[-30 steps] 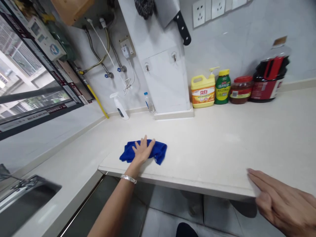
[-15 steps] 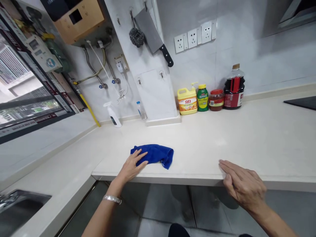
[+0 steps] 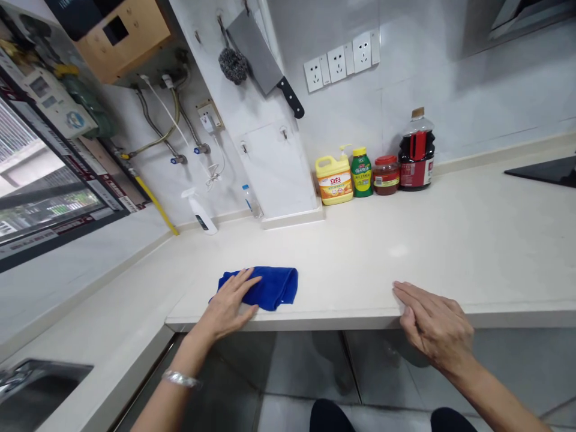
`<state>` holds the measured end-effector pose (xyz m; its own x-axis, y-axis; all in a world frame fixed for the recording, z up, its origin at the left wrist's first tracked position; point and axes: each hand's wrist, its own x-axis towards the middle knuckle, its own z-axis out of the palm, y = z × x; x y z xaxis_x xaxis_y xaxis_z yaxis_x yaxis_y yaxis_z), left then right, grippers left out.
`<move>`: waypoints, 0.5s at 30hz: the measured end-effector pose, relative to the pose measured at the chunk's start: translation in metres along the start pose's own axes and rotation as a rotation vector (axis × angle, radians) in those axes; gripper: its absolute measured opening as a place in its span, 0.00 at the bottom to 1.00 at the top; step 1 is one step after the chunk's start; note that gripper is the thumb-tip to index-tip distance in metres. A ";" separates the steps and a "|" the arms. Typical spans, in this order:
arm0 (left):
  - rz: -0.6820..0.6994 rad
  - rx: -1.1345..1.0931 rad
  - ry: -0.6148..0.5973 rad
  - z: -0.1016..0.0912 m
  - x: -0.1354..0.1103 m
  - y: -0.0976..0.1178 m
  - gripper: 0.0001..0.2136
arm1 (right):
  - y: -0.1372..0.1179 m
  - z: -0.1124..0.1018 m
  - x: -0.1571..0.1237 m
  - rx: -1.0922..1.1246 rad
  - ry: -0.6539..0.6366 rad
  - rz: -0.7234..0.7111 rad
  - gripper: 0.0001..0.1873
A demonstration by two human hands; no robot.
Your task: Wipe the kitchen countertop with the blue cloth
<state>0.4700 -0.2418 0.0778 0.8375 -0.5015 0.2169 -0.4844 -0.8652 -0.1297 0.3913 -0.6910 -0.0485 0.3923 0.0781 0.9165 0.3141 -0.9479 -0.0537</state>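
A blue cloth [image 3: 275,287] lies crumpled on the pale countertop [image 3: 342,258], near its front edge. My left hand [image 3: 229,305] rests on the cloth's left part with its fingers stretched out and spread, covering some of it. A silver bangle [image 3: 180,379] is on that wrist. Well to the right, my right hand [image 3: 434,324] touches the counter at the front edge. Its fingers are extended and lie close together, the thumb lower and apart, and nothing shows in it.
Along the wall stand a yellow detergent jug [image 3: 334,181], a green bottle [image 3: 362,174], a red-lidded jar [image 3: 386,176] and a large dark bottle [image 3: 416,153]. A white spray bottle [image 3: 200,215] and a small clear bottle [image 3: 252,203] stand left. Above hangs a cleaver [image 3: 261,54]. A sink [image 3: 49,390] is lower left.
My left hand and the blue cloth have slid left along the counter, and the cloth's right end lies flatter. My right hand keeps its place at the edge. The view has shifted slightly.
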 end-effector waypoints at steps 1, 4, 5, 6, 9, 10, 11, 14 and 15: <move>0.057 -0.021 0.018 0.001 0.004 0.010 0.29 | 0.000 0.000 0.000 -0.005 0.003 -0.001 0.20; 0.137 -0.098 0.025 0.009 0.016 0.030 0.22 | 0.000 0.001 -0.001 -0.009 0.005 -0.009 0.21; 0.129 -0.134 0.027 0.013 0.019 0.033 0.20 | 0.001 0.001 -0.001 -0.006 0.001 -0.011 0.21; 0.088 -0.172 0.041 0.017 0.022 0.035 0.19 | 0.001 0.001 0.000 0.000 -0.003 -0.012 0.21; -0.157 -0.243 0.156 0.029 0.037 0.043 0.20 | 0.000 0.001 0.000 0.014 -0.004 -0.011 0.20; -0.239 -0.249 0.204 0.032 0.044 0.049 0.21 | 0.000 0.001 0.000 0.015 0.001 -0.008 0.20; -0.300 -0.252 0.244 0.035 0.052 0.058 0.23 | 0.000 0.001 0.000 0.013 0.009 -0.003 0.19; -0.356 -0.299 0.317 0.044 0.080 0.097 0.27 | 0.001 0.002 -0.001 0.005 0.019 0.006 0.19; -0.340 -0.330 0.318 0.044 0.088 0.113 0.26 | 0.001 0.002 -0.001 0.003 0.018 0.007 0.19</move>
<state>0.5003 -0.3833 0.0396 0.8677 -0.1266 0.4808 -0.2967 -0.9078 0.2964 0.3932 -0.6911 -0.0499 0.3785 0.0662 0.9232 0.3138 -0.9476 -0.0607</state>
